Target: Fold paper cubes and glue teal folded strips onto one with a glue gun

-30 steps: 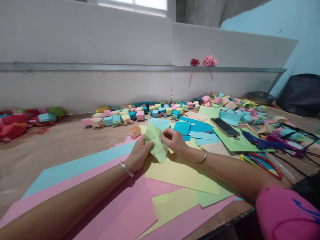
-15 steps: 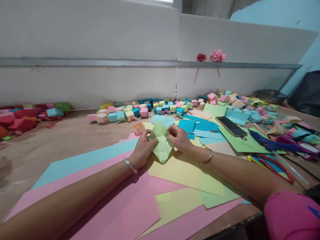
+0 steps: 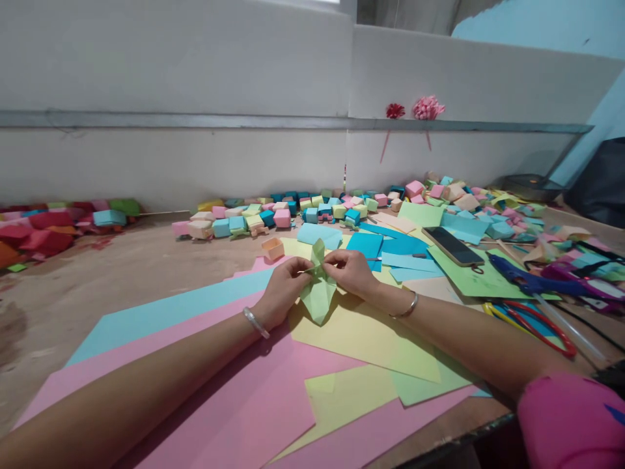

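Observation:
A creased light green paper stands between my two hands, pinched inward at its middle so that a narrow flap rises above my fingers. My left hand is closed on its left side, thumb and fingertips together. From the right, my right hand grips the other side near the same height. Under them lie a yellow sheet and a large pink sheet. A small open peach paper box sits just beyond my left hand.
Rows of small folded paper boxes line the wall. At the right are a phone, a blue glue gun, red-handled scissors and scattered paper pieces. A blue sheet lies left, red paper boxes farther off.
The green paper has gone from spread fairly flat to pinched in at the middle, its upper part now narrow. Both hands have come closer together.

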Demonstrator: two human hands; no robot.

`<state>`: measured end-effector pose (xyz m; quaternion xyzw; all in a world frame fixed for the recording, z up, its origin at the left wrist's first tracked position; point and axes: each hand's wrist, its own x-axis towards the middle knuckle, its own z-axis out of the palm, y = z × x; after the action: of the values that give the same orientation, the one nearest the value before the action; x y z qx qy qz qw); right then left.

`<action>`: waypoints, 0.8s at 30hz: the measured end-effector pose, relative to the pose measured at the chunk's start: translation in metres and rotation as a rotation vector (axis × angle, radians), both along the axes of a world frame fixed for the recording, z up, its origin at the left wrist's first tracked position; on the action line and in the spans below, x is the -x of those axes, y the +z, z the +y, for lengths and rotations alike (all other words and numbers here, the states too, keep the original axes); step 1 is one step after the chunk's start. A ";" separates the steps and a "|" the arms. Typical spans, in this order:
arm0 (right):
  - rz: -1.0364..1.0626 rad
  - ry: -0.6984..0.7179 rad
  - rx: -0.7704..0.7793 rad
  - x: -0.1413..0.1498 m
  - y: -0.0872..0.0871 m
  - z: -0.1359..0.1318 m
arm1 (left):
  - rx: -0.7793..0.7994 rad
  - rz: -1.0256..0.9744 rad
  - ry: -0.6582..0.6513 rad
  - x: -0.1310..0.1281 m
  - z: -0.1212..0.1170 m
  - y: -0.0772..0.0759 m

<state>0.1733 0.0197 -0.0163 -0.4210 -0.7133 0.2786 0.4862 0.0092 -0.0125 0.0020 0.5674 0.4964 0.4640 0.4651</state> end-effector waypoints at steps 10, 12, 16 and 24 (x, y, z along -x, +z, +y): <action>0.165 -0.011 0.109 0.000 -0.005 0.007 | 0.074 -0.040 -0.086 0.001 -0.004 0.002; 0.139 0.024 0.106 0.000 -0.005 0.008 | 0.056 -0.026 -0.056 0.001 -0.002 0.000; -0.003 0.070 0.029 0.000 -0.006 0.006 | -0.007 -0.014 0.014 0.001 0.000 -0.001; -0.077 -0.019 -0.216 0.000 0.001 -0.002 | 0.070 -0.178 -0.058 0.001 -0.001 0.002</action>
<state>0.1735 0.0175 -0.0150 -0.3833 -0.7533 0.1792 0.5035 0.0085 -0.0135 0.0040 0.5215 0.4525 0.4813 0.5400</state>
